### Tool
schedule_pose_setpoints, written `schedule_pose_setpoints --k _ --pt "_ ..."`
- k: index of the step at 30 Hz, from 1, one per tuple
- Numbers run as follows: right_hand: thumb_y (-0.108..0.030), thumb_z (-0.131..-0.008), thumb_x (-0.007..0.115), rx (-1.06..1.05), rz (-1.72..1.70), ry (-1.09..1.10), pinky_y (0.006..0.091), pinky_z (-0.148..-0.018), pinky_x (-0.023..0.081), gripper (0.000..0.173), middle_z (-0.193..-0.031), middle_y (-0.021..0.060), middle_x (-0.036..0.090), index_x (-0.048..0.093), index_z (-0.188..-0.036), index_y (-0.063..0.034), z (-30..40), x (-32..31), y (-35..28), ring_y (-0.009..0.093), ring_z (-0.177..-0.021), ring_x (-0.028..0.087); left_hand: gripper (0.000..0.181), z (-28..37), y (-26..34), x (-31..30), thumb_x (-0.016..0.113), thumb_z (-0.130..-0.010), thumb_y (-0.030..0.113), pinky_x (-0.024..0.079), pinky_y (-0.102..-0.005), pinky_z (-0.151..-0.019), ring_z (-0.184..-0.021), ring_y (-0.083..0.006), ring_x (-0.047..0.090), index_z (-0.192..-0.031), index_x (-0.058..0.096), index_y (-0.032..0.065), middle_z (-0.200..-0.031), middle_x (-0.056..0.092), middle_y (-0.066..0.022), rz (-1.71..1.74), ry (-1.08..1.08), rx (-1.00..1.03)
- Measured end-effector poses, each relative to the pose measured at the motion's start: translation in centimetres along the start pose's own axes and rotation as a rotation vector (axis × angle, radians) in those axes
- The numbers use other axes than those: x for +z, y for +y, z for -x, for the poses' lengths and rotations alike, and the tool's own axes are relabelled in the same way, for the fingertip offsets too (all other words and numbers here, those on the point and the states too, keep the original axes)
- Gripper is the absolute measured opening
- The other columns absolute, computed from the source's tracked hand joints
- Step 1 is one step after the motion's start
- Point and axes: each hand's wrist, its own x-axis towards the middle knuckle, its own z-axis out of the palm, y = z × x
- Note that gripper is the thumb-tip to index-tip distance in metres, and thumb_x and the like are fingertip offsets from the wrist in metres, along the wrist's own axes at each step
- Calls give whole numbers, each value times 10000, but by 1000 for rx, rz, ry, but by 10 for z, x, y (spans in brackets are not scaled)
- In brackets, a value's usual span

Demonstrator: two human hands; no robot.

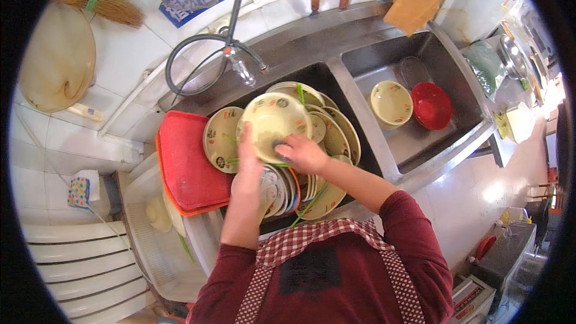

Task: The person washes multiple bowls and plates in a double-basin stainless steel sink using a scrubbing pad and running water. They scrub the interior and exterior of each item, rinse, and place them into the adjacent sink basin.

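Observation:
My left hand grips the left edge of a pale yellow patterned bowl, tilted above the left sink basin. In my right hand is a dark scrubber, pressed inside the bowl near its lower rim; its kind is hard to tell. Beneath and around the bowl lie stacked yellow plates, with several small white dishes standing on edge nearer my body. Another patterned dish lies to the left. Green strands are scattered over the dishes. My left hand is slightly blurred.
A red cushion-like item borders the pile on the left. The right basin holds a yellow bowl and a red bowl. A looped grey hose hangs behind the sink. An orange cloth drapes over the back edge.

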Motion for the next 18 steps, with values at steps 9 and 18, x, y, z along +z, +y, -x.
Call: schedule_pose_setpoints --k 9,18 --pt "-85 -773 692 454 -239 158 273 -692 474 241 -864 34 626 602 -988 -26 49 -150 54 116 -745 569 528 49 39 -90 580 -849 376 446 -421 -832 -980 -252 559 -1238 477 34 -1088 568 -137 -961 201 178" --pt "-199 -738 710 736 301 -39 412 -712 457 323 -894 156 629 574 -1002 -74 123 -141 169 361 -834 594 335 51 -20 -160 623 -732 140 475 -413 -776 -913 -316 621 -1042 615 13 -980 641 -184 -1689 390 14"
